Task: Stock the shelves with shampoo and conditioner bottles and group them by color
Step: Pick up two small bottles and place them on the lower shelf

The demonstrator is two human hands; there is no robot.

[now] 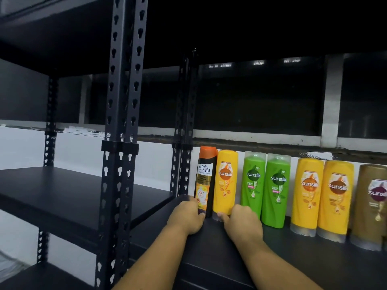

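Our left hand (186, 214) grips the base of the orange-capped bottle (205, 174), our right hand (243, 220) the base of the yellow bottle (226, 181) beside it, both upright at the shelf's (293, 258) left end. We should grip low and slide them, labels facing out.

Brown bottle (371, 208) partly beyond the right edge; small label print (252, 186) too blurred for reading.
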